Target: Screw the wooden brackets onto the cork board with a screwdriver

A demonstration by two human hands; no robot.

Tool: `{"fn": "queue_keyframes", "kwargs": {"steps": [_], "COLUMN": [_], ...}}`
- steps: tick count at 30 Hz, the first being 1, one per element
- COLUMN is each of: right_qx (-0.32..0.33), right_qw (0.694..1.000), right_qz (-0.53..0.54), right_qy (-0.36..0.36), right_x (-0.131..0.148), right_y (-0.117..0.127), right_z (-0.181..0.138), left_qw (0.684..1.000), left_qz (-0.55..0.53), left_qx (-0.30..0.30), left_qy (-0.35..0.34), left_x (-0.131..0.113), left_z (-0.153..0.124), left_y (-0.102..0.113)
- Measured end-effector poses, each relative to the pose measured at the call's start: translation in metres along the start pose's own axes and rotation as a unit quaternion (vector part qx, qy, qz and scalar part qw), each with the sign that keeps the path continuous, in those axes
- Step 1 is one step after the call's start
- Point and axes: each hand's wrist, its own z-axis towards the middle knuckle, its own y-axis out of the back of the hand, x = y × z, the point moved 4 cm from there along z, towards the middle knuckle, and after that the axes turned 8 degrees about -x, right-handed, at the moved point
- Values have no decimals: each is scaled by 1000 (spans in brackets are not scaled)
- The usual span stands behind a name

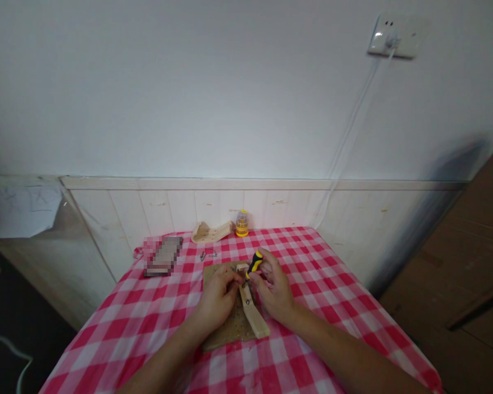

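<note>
My right hand (pixel 274 287) grips a yellow and black screwdriver (pixel 254 264), tilted with its tip down toward a pale wooden piece (pixel 254 317). A small dark screw or fitting (pixel 247 301) shows on that piece. Fingers of my left hand (pixel 219 293) are closed near the far part of the wood, close to the screwdriver tip. Whether they pinch something small there cannot be made out. Under the wood lies a brown board (pixel 230 331), partly hidden by my left hand and the wooden piece.
Against the wall stand a yellow bit holder (pixel 242 224) and a curved wooden part (pixel 210 233). Small metal pieces (pixel 203 255) lie in front of them. A phone-like flat object (pixel 164 257), blurred, rests at the left on the red checkered cloth (pixel 312 284).
</note>
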Motion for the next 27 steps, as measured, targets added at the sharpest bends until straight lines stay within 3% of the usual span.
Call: {"fn": "queue_keyframes", "kwargs": {"steps": [4, 20, 27], "right_qx": [20, -23, -44], "right_qw": [999, 998, 998], "right_qz": [-16, -57, -44], "right_qy": [24, 26, 24], "right_x": [7, 1, 11], "right_y": [0, 0, 6], "right_z": [0, 0, 1], "left_qw": [1000, 1000, 999], "left_qz": [-7, -15, -31], "left_qx": [-2, 19, 9], "left_qy": [0, 3, 31], "left_x": [0, -1, 3], "left_z": [0, 1, -2], "left_y": [0, -1, -2]}}
